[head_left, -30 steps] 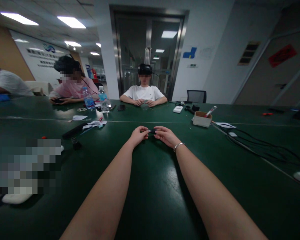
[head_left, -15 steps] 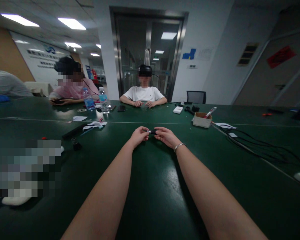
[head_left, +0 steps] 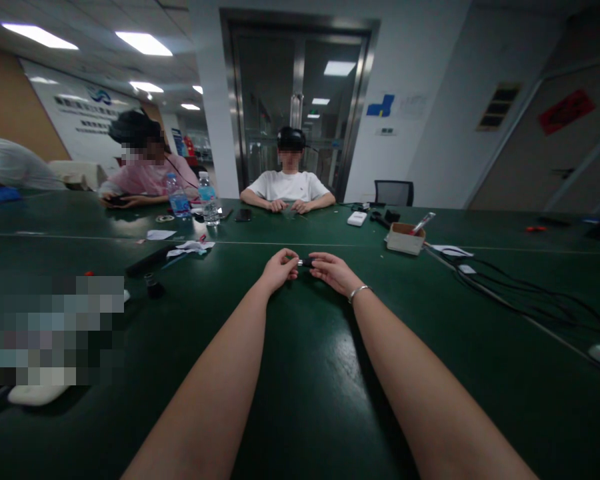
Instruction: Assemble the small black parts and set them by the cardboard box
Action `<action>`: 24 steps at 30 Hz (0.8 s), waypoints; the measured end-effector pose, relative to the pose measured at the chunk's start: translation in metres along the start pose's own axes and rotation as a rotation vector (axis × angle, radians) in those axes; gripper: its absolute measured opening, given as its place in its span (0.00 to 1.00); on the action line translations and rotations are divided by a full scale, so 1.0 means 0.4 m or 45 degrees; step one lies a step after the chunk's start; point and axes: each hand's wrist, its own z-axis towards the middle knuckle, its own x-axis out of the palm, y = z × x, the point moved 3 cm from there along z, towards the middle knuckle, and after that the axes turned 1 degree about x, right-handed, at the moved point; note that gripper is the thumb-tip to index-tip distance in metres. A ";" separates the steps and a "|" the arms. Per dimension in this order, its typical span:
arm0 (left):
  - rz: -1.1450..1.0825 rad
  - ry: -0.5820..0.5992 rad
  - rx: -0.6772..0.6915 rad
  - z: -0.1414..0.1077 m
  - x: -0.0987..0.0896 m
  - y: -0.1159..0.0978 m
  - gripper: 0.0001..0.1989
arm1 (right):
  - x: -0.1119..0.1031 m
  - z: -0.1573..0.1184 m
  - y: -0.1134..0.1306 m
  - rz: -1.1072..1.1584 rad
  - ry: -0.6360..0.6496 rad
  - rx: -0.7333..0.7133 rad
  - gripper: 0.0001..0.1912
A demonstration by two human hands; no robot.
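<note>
Out over the green table, my two hands meet around a small black object with a silver end [head_left: 307,263], perhaps a USB stick; it is too small to tell. The fingers of my right hand [head_left: 333,272] are pinched on its black part. My left hand [head_left: 281,269] is closed at the silver end, fingertips and thumb together. The fingers hide part of the object. A silver bangle [head_left: 360,292] circles my right wrist.
A small box [head_left: 405,241] with a pen-like item stands right of my hands, near black cables [head_left: 510,287]. To the left are crumpled papers [head_left: 193,249], a small dark bottle [head_left: 153,287] and water bottles [head_left: 209,200]. A person in white [head_left: 289,190] sits opposite.
My left hand has shifted slightly right and its fingers have curled up more at the silver end. My right hand stays nearly still.
</note>
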 end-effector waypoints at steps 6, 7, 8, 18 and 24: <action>-0.011 0.012 -0.056 0.003 0.000 -0.001 0.08 | -0.002 -0.001 0.001 0.001 -0.001 -0.003 0.12; -0.016 0.018 -0.062 0.002 0.001 -0.002 0.08 | -0.003 0.000 0.001 -0.002 -0.004 -0.003 0.12; -0.026 0.022 -0.068 0.002 0.002 -0.003 0.09 | -0.004 0.000 0.001 -0.004 -0.006 -0.002 0.12; -0.071 -0.036 -0.080 0.007 0.000 0.006 0.04 | -0.006 0.005 -0.004 -0.023 -0.020 0.006 0.12; -0.047 -0.019 -0.054 0.014 -0.002 0.017 0.05 | -0.005 0.005 -0.003 -0.027 -0.030 0.004 0.11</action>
